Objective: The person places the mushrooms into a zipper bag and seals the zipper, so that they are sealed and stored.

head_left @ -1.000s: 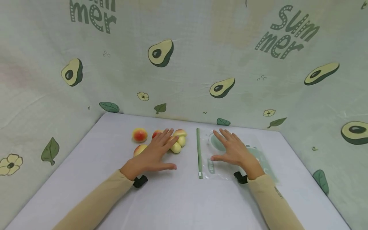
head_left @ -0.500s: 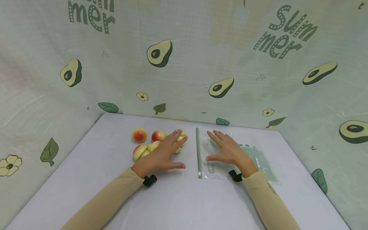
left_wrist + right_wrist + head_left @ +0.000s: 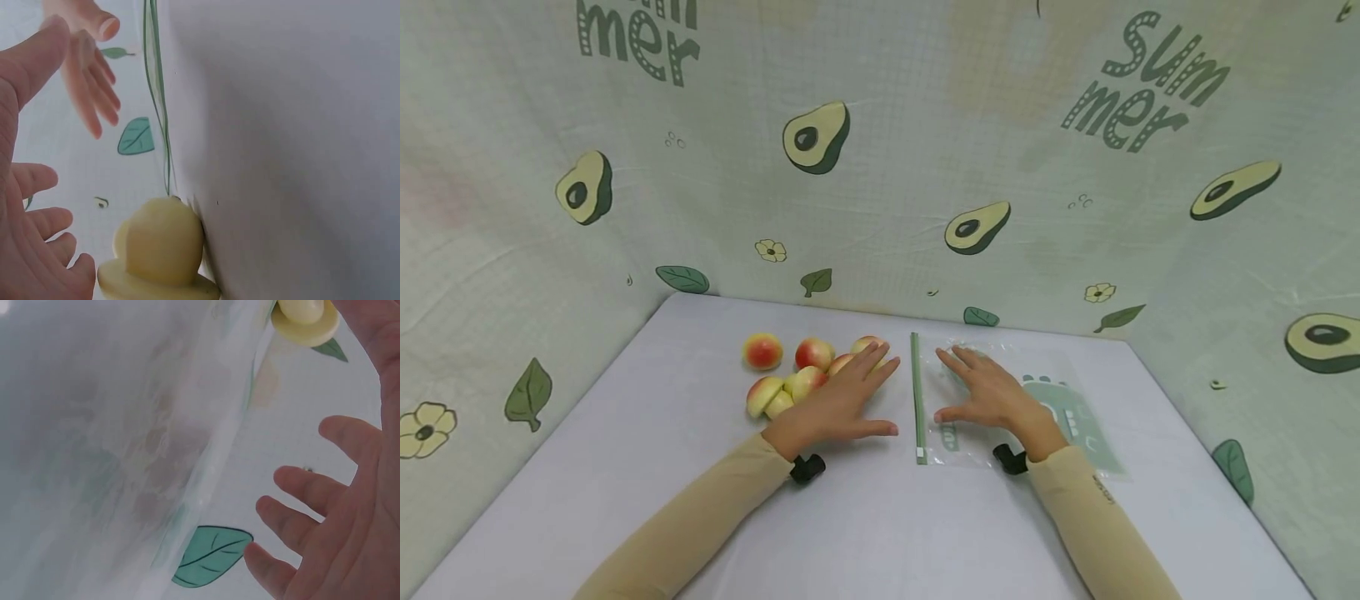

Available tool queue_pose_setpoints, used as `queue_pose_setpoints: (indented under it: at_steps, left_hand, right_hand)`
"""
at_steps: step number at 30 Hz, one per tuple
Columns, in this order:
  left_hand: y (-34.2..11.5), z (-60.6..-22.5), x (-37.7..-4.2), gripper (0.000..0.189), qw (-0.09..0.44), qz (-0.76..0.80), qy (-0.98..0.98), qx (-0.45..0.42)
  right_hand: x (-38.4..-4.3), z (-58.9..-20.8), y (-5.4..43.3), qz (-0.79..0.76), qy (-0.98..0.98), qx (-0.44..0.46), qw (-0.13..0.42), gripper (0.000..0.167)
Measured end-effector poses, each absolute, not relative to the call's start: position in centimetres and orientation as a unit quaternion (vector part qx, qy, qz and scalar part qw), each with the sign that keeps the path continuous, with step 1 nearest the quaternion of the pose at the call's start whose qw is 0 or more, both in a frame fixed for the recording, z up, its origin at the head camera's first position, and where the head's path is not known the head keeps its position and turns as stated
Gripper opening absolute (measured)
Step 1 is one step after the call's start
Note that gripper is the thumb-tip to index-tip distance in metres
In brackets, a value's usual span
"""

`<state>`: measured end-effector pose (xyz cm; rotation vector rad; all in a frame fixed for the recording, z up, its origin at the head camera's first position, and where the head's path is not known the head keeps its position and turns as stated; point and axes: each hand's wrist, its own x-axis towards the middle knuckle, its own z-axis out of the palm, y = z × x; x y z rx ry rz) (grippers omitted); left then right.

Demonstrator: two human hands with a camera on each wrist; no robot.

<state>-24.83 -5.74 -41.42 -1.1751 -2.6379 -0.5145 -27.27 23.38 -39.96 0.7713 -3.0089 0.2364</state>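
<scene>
My left hand (image 3: 838, 404) is spread, palm down, above the right part of a group of toy mushrooms (image 3: 808, 383), hiding some of them. They have red-and-yellow caps and pale yellow stems. In the left wrist view, one yellow mushroom (image 3: 165, 244) lies beyond the loosely bent fingers (image 3: 47, 222). My right hand (image 3: 996, 398) hovers with fingers apart over a clear zip bag (image 3: 1060, 400) with green print. The bag lies flat, its green zip strip (image 3: 918, 392) facing the mushrooms. Neither hand holds anything.
One mushroom with a red-and-yellow cap (image 3: 763, 352) sits apart at the back left of the white table (image 3: 880, 533). A pale cloth (image 3: 880, 183) printed with avocados and leaves hangs behind and at both sides. Black straps with small devices (image 3: 807, 468) sit at the wrists.
The left hand has moved right, uncovering mushrooms on the left side of the group. The right hand has shifted slightly left, so the hands are closer together. Mushrooms and bag stay put.
</scene>
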Motion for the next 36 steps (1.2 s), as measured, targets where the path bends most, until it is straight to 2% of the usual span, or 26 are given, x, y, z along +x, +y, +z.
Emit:
queue_pose_setpoints:
  at_steps: [6, 15, 24, 36]
  left_hand:
    - [-4.6, -41.3, -24.9, 0.098, 0.067, -0.186, -0.894, -0.403]
    - [-3.3, -41.5, -25.4, 0.096, 0.030, -0.202, -0.898, -0.390]
    - [-2.3, -41.3, -25.7, 0.096, -0.032, -0.224, -0.905, -0.361]
    - [-1.4, -41.7, -27.0, 0.095, -0.045, -0.186, -0.908, -0.374]
  right_hand:
    - [-27.3, -40.0, 23.2, 0.071, -0.963, 0.258, 0.015, 0.107]
    - [-27.3, -40.3, 23.0, 0.088, -0.963, 0.256, -0.007, 0.105]
    - [-27.7, -40.6, 22.6, 0.096, -0.962, 0.255, -0.031, 0.107]
    - [-28.1, -40.8, 22.1, 0.100, -0.965, 0.226, -0.090, 0.110]
